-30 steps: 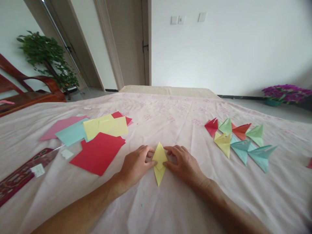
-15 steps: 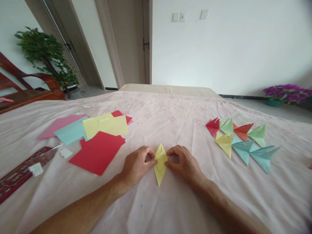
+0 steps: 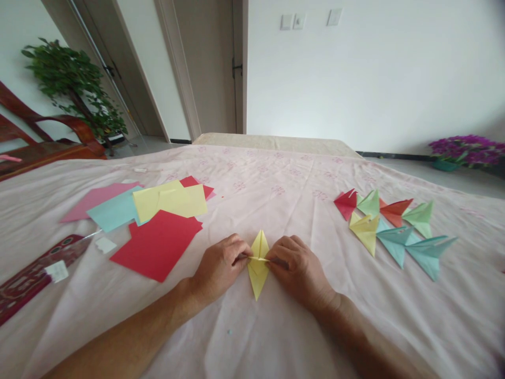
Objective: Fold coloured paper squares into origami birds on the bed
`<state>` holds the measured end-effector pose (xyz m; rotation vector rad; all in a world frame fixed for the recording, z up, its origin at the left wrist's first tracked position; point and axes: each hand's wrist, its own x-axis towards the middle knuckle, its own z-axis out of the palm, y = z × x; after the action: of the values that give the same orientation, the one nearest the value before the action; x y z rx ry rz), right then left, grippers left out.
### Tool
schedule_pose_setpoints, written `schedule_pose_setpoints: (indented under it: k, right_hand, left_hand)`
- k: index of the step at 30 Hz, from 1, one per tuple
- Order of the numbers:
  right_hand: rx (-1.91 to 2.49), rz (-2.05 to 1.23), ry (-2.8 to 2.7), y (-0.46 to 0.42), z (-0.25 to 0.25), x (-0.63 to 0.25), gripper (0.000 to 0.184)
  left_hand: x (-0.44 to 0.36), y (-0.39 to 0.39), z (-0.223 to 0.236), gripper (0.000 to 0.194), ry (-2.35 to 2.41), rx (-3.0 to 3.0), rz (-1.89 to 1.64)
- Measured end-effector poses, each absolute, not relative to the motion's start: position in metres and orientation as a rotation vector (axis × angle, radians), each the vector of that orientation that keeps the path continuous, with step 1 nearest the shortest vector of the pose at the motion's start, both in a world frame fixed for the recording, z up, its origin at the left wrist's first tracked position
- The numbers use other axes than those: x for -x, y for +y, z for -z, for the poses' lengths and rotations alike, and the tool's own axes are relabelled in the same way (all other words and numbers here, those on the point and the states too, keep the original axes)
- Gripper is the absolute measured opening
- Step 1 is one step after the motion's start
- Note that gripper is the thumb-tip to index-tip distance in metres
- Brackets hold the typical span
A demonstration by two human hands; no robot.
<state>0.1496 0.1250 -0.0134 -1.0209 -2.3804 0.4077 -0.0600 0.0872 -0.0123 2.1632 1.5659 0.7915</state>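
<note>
A yellow origami paper, folded into a narrow diamond, lies on the cloth with one point toward me. My left hand pinches its left side at mid-height, and my right hand pinches the right side at the same level. Between the fingertips a raised fold runs across the paper's middle. Fingertips partly hide both edges. To the right, folded paper pieces stand in two rows, among them a yellow one, a red one and a light blue one.
Left of my hands lie red paper sheets, yellow sheets, a light blue sheet and a pink sheet. A phone in a dark red case and a white scrap are nearby. A pink patterned cloth covers the table.
Both hands have rolled inward at the paper's sides, and a fold now stands up across its middle, where a flap lay flat before. The view has shifted slightly.
</note>
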Motion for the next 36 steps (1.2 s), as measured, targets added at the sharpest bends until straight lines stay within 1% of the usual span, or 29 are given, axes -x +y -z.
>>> schedule_pose_setpoints:
  k: [3,7,16,19,24,27,31,36]
  right_hand:
    - [0.955,-0.3,-2.461,0.123,0.01,-0.152,0.012]
    - [0.844,-0.21,-2.536,0.122,0.007,-0.155,0.017]
    - [0.73,-0.23,-2.61,0.123,0.006,-0.158,0.027]
    - [0.703,-0.218,-2.624,0.123,0.005,-0.157,0.027]
    - [0.682,-0.206,-2.64,0.122,0.005,-0.156,0.024]
    - [0.682,-0.218,-2.64,0.121,0.005,-0.156,0.023]
    - [0.7,-0.214,-2.652,0.12,0.004,-0.154,0.023]
    - [0.717,-0.232,-2.641,0.12,0.004,-0.154,0.026]
  left_hand:
    - [0.062,0.086,0.013,0.014,1.503,-2.305,-0.765]
    - [0.063,0.084,0.011,0.012,1.48,-2.461,-0.663]
    - [0.067,0.084,0.003,0.023,1.357,-2.648,-0.479]
    - [0.063,0.082,0.0,0.019,1.402,-2.658,-0.486]
    - [0.049,0.078,0.0,0.004,1.605,-2.619,-0.485]
    - [0.045,0.078,0.002,0.01,1.654,-2.609,-0.464]
    - [0.042,0.076,0.005,0.009,1.679,-2.572,-0.486]
    - [0.04,0.067,0.016,0.026,1.655,-2.73,-0.544]
